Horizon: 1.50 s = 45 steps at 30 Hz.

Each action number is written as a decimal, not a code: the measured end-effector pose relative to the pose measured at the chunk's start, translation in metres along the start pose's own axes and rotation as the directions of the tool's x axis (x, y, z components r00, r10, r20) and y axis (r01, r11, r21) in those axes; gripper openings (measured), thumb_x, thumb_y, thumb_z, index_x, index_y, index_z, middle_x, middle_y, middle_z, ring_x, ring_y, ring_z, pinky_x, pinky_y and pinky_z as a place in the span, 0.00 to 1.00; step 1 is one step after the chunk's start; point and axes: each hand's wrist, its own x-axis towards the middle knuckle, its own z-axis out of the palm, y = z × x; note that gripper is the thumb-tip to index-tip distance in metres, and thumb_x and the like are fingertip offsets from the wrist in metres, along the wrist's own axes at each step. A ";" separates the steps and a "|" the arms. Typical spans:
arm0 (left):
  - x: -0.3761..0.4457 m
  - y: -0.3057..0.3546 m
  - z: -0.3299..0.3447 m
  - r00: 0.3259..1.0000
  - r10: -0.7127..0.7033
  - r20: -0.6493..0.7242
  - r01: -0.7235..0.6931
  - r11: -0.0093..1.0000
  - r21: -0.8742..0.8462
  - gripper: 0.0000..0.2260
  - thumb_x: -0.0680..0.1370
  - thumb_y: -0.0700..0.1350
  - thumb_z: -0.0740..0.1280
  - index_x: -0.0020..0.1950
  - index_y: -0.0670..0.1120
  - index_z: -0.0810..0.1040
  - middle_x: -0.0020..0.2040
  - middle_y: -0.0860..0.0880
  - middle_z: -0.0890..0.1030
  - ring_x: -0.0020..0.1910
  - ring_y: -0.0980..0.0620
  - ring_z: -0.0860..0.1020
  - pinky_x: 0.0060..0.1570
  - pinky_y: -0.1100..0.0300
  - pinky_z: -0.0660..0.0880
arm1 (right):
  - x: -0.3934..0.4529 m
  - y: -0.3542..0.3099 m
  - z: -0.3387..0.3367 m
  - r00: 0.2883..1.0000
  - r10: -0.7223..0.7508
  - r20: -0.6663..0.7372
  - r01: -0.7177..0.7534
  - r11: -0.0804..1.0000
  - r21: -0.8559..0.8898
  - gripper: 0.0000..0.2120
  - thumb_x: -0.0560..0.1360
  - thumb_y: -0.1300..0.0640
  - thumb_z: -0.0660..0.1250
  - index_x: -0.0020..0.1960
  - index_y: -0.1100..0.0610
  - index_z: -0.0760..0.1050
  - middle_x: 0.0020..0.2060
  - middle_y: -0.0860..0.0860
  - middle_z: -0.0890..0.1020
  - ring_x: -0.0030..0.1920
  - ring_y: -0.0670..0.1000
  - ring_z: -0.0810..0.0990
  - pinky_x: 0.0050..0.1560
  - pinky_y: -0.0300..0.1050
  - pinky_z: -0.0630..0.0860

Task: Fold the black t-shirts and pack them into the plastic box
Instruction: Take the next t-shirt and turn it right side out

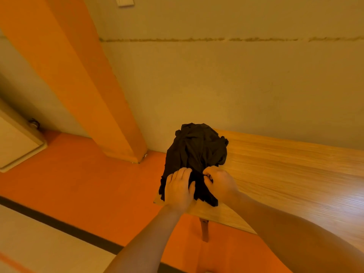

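Note:
A crumpled pile of black t-shirts (pixel 195 150) lies on the left end of a wooden table (pixel 285 174), partly hanging over its left edge. My left hand (pixel 178 187) lies on the near left part of the pile, fingers bent down into the cloth. Just to its right, my right hand (pixel 220 183) pinches a fold of the black fabric with curled fingers. The plastic box is not in view.
The table runs to the right along a beige wall. An orange pillar (pixel 94 91) rises left of the pile. Below the table's left edge lie the orange floor (pixel 88 184) and a table leg (pixel 204 229). A pale cabinet (pixel 15 142) stands at far left.

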 end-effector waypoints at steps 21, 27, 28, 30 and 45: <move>0.030 0.051 -0.043 0.991 0.116 -0.070 -0.130 0.959 -0.250 0.02 0.81 0.42 0.63 0.50 0.45 0.74 0.35 0.55 0.72 0.34 0.54 0.73 0.47 0.60 0.69 | -0.037 0.003 -0.036 0.980 0.152 -0.126 -0.087 0.906 0.413 0.10 0.75 0.55 0.70 0.54 0.54 0.73 0.47 0.45 0.77 0.48 0.44 0.76 0.45 0.38 0.73; 0.023 0.061 -0.046 0.987 0.121 -0.103 -0.153 0.900 -0.409 0.08 0.82 0.43 0.59 0.58 0.43 0.76 0.51 0.50 0.77 0.50 0.58 0.75 0.49 0.66 0.73 | -0.028 -0.002 -0.031 0.981 0.191 -0.036 -0.168 0.926 0.337 0.05 0.79 0.58 0.63 0.53 0.55 0.77 0.44 0.48 0.79 0.47 0.51 0.81 0.45 0.40 0.77; 0.023 0.060 -0.047 0.988 0.112 -0.109 -0.148 0.895 -0.420 0.09 0.83 0.43 0.59 0.59 0.43 0.76 0.51 0.50 0.77 0.50 0.58 0.75 0.49 0.67 0.72 | -0.028 -0.003 -0.030 0.981 0.194 -0.026 -0.171 0.916 0.363 0.05 0.79 0.58 0.64 0.53 0.55 0.77 0.45 0.48 0.80 0.48 0.51 0.81 0.45 0.39 0.76; 0.025 0.057 -0.051 0.989 0.087 -0.120 -0.132 0.887 -0.442 0.08 0.82 0.42 0.60 0.58 0.43 0.76 0.51 0.50 0.77 0.50 0.59 0.75 0.50 0.68 0.72 | -0.028 -0.009 -0.028 0.982 0.181 0.055 -0.188 0.889 0.418 0.11 0.76 0.53 0.68 0.57 0.54 0.75 0.47 0.48 0.81 0.49 0.49 0.80 0.47 0.40 0.77; 0.038 0.023 -0.077 0.993 0.057 -0.100 -0.097 0.883 -0.459 0.05 0.81 0.43 0.63 0.52 0.44 0.78 0.48 0.51 0.78 0.48 0.58 0.76 0.47 0.71 0.70 | -0.010 -0.003 -0.055 0.932 0.290 -0.217 -0.175 0.884 0.433 0.09 0.80 0.65 0.60 0.55 0.57 0.78 0.43 0.49 0.79 0.42 0.46 0.77 0.42 0.33 0.74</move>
